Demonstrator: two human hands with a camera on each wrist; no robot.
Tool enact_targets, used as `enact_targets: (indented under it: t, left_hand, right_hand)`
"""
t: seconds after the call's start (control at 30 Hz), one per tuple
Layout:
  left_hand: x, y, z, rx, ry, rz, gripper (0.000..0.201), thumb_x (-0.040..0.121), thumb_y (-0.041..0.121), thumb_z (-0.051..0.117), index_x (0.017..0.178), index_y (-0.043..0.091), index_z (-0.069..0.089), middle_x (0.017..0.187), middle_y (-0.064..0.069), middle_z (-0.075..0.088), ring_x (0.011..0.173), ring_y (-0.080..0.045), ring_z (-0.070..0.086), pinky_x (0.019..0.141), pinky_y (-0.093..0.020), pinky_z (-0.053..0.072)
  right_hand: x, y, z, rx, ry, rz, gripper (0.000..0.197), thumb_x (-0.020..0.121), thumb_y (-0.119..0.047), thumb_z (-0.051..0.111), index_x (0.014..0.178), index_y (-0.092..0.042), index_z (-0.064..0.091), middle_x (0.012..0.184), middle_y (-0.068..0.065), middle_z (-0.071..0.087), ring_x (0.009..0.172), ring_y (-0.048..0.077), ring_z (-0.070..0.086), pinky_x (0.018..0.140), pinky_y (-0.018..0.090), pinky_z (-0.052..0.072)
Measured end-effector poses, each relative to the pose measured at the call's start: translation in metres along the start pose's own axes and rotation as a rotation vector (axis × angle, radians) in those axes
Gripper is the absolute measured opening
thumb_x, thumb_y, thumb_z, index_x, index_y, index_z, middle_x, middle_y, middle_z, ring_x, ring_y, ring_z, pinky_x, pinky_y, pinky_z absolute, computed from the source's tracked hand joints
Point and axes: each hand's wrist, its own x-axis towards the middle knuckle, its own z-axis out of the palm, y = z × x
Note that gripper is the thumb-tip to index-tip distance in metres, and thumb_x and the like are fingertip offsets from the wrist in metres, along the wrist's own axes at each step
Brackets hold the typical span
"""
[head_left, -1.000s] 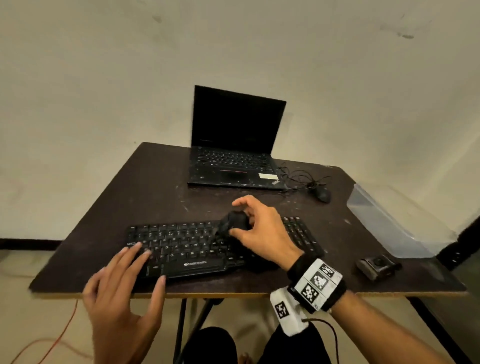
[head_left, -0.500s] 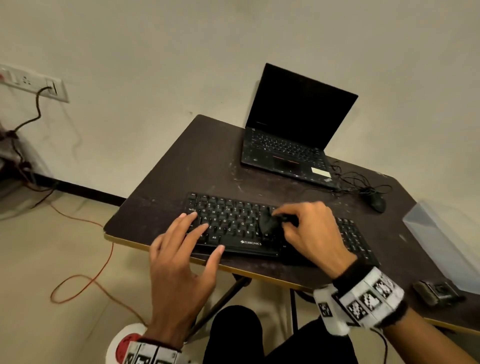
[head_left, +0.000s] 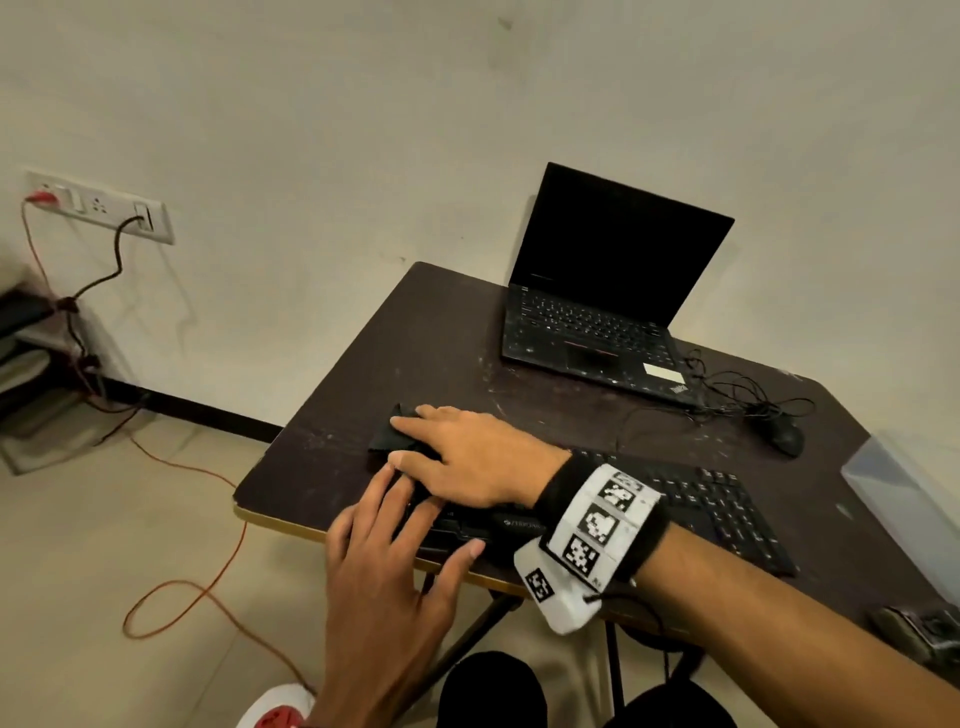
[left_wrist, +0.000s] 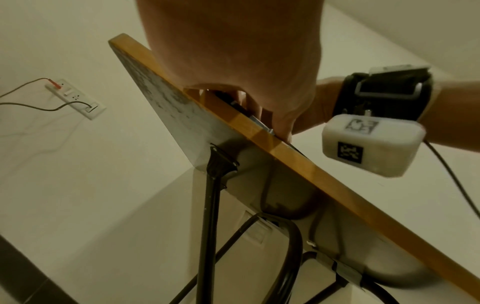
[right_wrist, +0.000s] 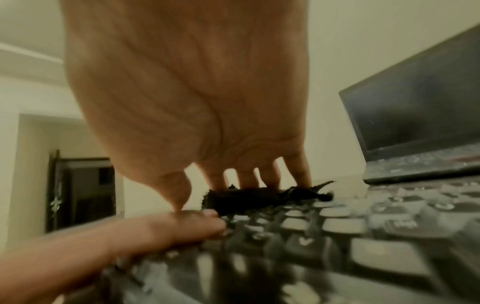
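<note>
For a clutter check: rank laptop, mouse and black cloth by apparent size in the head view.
1. laptop
2. black cloth, partly under the right hand
3. mouse, farther away, so unsure against the cloth

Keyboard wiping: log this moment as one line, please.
activity: wiping keyboard | right hand: flat fingers press black cloth at keyboard's left end | left hand: rests on keyboard's front edge | laptop: open, screen dark

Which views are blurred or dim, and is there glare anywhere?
Head view: sharp and evenly lit, the laptop screen black with no glare. Left wrist view: dim and yellowish, the left hand blocking the top, the table edge crisp. Right wrist view: the keyboard smeared by blur, the cloth under the right hand a dark shape without detail.
</note>
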Motion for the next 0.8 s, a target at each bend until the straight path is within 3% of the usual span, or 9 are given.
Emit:
enact_targets:
  t: [0.07,0.17,0.27,0.33,0.43,0.57,0.7,0.8]
  left_hand:
    - [0.000,0.000,0.001,-0.012,0.002,0.002,0.054,0.091,0.069,0.053,0.126,0.031,0.070,0.154,0.005,0.053,0.153,-0.012,0.032,0.119,-0.030,0.016]
    - [0.000,0.001,0.001,-0.023,0.001,0.009,0.054,0.090,0.069,0.053,0.128,0.034,0.069,0.155,0.010,0.052,0.154,-0.011,0.031,0.116,-0.030,0.017]
    - [0.002,0.001,0.001,-0.025,-0.019,0.012,0.053,0.088,0.068,0.054,0.127,0.036,0.069,0.153,0.010,0.053,0.152,-0.013,0.034,0.111,-0.031,0.021]
    - [0.004,0.000,0.001,-0.024,-0.017,0.005,0.052,0.086,0.068,0.055,0.124,0.036,0.070,0.151,0.010,0.055,0.150,-0.014,0.037,0.109,-0.031,0.023]
    - [0.005,-0.001,0.004,-0.017,-0.001,0.010,0.052,0.085,0.069,0.056,0.125,0.039,0.071,0.151,0.012,0.055,0.149,-0.014,0.038,0.109,-0.034,0.025]
    - [0.005,-0.002,0.005,-0.022,0.039,0.015,0.053,0.083,0.070,0.056,0.122,0.038,0.073,0.151,0.014,0.055,0.148,-0.014,0.039,0.107,-0.038,0.030]
    - [0.004,-0.002,0.005,-0.038,0.040,0.020,0.054,0.084,0.069,0.056,0.126,0.040,0.071,0.153,0.015,0.053,0.150,-0.013,0.037,0.109,-0.036,0.028]
    - [0.002,-0.004,0.006,-0.029,0.032,0.023,0.054,0.085,0.070,0.055,0.128,0.041,0.070,0.154,0.016,0.051,0.152,-0.011,0.035,0.110,-0.034,0.025]
  right_hand:
    - [-0.001,-0.001,0.006,-0.025,0.116,-0.011,0.056,0.114,-0.050,0.037,0.164,-0.026,0.040,0.164,0.007,0.048,0.147,0.034,0.049,0.119,0.050,0.043]
    - [0.007,-0.002,0.003,-0.039,0.242,0.030,0.042,0.111,-0.035,0.050,0.151,-0.025,0.060,0.136,0.011,0.071,0.123,0.037,0.067,0.102,0.048,0.056]
    - [0.007,-0.009,-0.003,-0.105,0.281,0.047,0.032,0.104,-0.022,0.060,0.132,-0.020,0.075,0.116,0.016,0.076,0.107,0.039,0.072,0.088,0.042,0.059]
    - [0.006,-0.013,-0.004,-0.158,0.278,0.043,0.029,0.101,-0.021,0.062,0.126,-0.018,0.077,0.113,0.016,0.075,0.105,0.039,0.071,0.082,0.039,0.055]
    - [0.008,-0.004,-0.007,-0.071,0.278,0.067,0.034,0.102,-0.019,0.060,0.133,-0.021,0.075,0.119,0.016,0.076,0.110,0.039,0.072,0.092,0.044,0.061]
    - [-0.001,-0.002,-0.006,-0.126,0.231,0.032,0.035,0.104,-0.015,0.057,0.136,-0.017,0.072,0.119,0.018,0.075,0.110,0.040,0.071,0.092,0.047,0.061]
    - [-0.005,0.023,-0.007,-0.006,0.226,-0.014,0.045,0.106,-0.015,0.054,0.148,-0.027,0.064,0.135,0.009,0.074,0.123,0.033,0.069,0.105,0.046,0.057]
    - [-0.010,0.026,0.000,0.001,0.224,-0.090,0.044,0.106,-0.013,0.055,0.147,-0.024,0.064,0.146,0.005,0.068,0.131,0.030,0.066,0.111,0.046,0.053]
